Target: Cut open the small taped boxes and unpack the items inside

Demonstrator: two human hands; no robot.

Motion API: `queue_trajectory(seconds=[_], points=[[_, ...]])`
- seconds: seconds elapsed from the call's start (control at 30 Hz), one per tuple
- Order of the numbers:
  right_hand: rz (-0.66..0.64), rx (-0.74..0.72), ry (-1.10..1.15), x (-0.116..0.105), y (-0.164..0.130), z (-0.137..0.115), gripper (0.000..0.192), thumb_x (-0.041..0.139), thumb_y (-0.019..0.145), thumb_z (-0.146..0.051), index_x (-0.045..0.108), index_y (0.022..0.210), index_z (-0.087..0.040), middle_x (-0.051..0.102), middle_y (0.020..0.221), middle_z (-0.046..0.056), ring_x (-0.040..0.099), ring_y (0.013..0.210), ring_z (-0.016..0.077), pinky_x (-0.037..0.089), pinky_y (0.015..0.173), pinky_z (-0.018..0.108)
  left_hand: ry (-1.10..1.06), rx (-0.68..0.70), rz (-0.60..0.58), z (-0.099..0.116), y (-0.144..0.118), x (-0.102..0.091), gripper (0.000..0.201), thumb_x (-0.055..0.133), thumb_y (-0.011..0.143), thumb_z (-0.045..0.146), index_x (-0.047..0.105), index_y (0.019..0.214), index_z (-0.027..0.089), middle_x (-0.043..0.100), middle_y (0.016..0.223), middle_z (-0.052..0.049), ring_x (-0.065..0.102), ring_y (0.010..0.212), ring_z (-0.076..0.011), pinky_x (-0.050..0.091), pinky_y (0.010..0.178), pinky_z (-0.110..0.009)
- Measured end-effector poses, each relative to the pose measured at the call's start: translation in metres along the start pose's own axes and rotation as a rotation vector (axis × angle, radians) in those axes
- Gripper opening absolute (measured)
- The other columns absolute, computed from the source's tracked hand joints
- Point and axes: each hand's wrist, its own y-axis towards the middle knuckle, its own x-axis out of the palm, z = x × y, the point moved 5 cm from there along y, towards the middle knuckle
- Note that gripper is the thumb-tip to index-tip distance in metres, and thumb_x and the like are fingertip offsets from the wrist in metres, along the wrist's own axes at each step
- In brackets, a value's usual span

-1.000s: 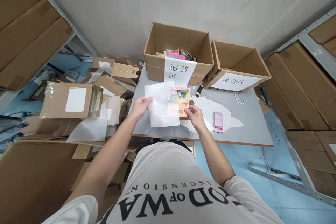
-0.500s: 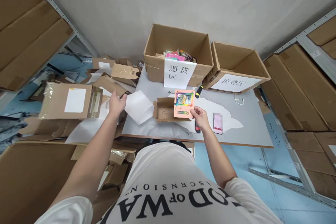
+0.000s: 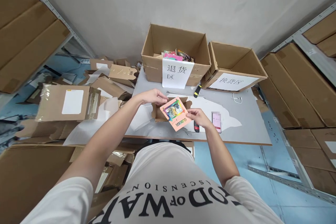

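A flat pink card [image 3: 176, 122] with a shiny rainbow-framed picture is held tilted above the small open cardboard box [image 3: 156, 114]. My right hand [image 3: 197, 116] pinches its right edge between thumb and fingers. At the card's upper left edge is my left hand [image 3: 153, 96], its fingers closed on that edge. The card hides part of the box. White wrapping paper [image 3: 140, 118] lies left of the box, partly behind my left forearm.
Two large open cartons with handwritten signs, the left carton [image 3: 152, 70] holding colourful packets and the right carton [image 3: 238, 59], stand at the back. A phone [image 3: 216, 122], a yellow-black cutter [image 3: 197, 91] and a red-black tool [image 3: 196, 126] lie on the table. Cardboard boxes [image 3: 63, 101] pile up left.
My left hand has let go of the white paper and moved right to the card. The card has turned and shifted slightly left and down in my right hand.
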Motion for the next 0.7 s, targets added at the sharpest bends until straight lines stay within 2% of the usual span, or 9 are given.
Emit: queue_trajectory(seconds=[0.03,0.1,0.17,0.3,0.37,0.47,0.53,0.6,0.7], points=[[-0.008,0.002,-0.002,0.001,0.0,0.0,0.04,0.075,0.065,-0.045,0.074,0.095,-0.018,0.074,0.089,0.004,0.066,0.078,0.0195,0.051,0.071,0.032,-0.02,-0.006,0.018,-0.002,0.002,0.0,0.035,0.084,0.051,0.02,0.076,0.085,0.014,0.073,0.075,-0.012,0.067,0.064,-0.022,0.052,0.058,-0.031],[-0.016,0.002,-0.011,0.001,0.001,0.0,0.041,0.075,0.064,-0.045,0.074,0.095,-0.018,0.074,0.087,0.004,0.065,0.076,0.0193,0.051,0.071,0.032,-0.048,0.012,0.137,-0.007,0.002,-0.004,0.03,0.084,0.047,0.014,0.076,0.076,0.012,0.071,0.064,-0.011,0.066,0.056,-0.0224,0.051,0.053,-0.032],[0.001,0.005,-0.02,-0.001,0.004,0.0,0.039,0.075,0.065,-0.044,0.074,0.094,-0.018,0.074,0.084,0.003,0.064,0.073,0.0179,0.05,0.068,0.03,-0.04,0.039,0.225,-0.01,0.001,-0.006,0.025,0.083,0.047,0.013,0.076,0.071,0.013,0.069,0.06,-0.01,0.065,0.054,-0.023,0.051,0.052,-0.033],[0.164,0.006,0.053,-0.013,0.009,-0.003,0.036,0.079,0.061,-0.041,0.074,0.089,-0.019,0.072,0.073,0.002,0.061,0.063,0.0144,0.047,0.059,0.027,0.036,0.044,0.097,-0.017,-0.003,0.004,0.026,0.084,0.05,0.022,0.076,0.073,0.013,0.072,0.07,-0.012,0.067,0.062,-0.0226,0.052,0.057,-0.031],[0.224,-0.007,0.173,-0.019,0.009,-0.005,0.038,0.078,0.062,-0.044,0.073,0.091,-0.021,0.072,0.073,0.002,0.061,0.062,0.0135,0.047,0.058,0.026,0.029,0.078,0.084,-0.019,-0.007,0.006,0.028,0.084,0.053,0.026,0.076,0.077,0.013,0.073,0.077,-0.012,0.067,0.066,-0.0205,0.051,0.061,-0.029],[0.203,-0.009,0.327,-0.018,0.007,-0.003,0.044,0.074,0.065,-0.052,0.071,0.097,-0.022,0.073,0.085,0.005,0.065,0.069,0.0146,0.05,0.063,0.027,-0.082,0.124,0.164,-0.029,-0.015,0.005,0.032,0.083,0.057,0.032,0.076,0.081,0.012,0.074,0.082,-0.012,0.067,0.07,-0.0188,0.051,0.065,-0.028],[0.168,0.027,0.351,-0.012,0.005,0.003,0.047,0.076,0.063,-0.054,0.071,0.096,-0.021,0.073,0.088,0.006,0.067,0.073,0.0162,0.052,0.066,0.029,-0.196,0.136,0.247,-0.039,-0.019,0.005,0.035,0.084,0.056,0.034,0.075,0.082,0.012,0.073,0.08,-0.012,0.067,0.069,-0.0186,0.051,0.066,-0.029],[0.161,0.08,0.334,-0.007,0.004,0.011,0.047,0.081,0.057,-0.05,0.071,0.093,-0.021,0.074,0.086,0.006,0.068,0.072,0.0174,0.052,0.065,0.029,-0.306,0.146,0.33,-0.051,-0.022,0.007,0.038,0.085,0.053,0.035,0.075,0.081,0.012,0.073,0.077,-0.01,0.067,0.067,-0.0176,0.051,0.068,-0.031],[0.246,0.111,0.278,-0.006,0.007,0.016,0.042,0.085,0.052,-0.042,0.071,0.085,-0.02,0.073,0.077,0.004,0.069,0.066,0.0175,0.051,0.06,0.027,-0.424,0.146,0.405,-0.066,-0.025,0.012,0.038,0.087,0.05,0.033,0.073,0.079,0.012,0.073,0.075,-0.008,0.067,0.067,-0.0159,0.052,0.073,-0.031]])
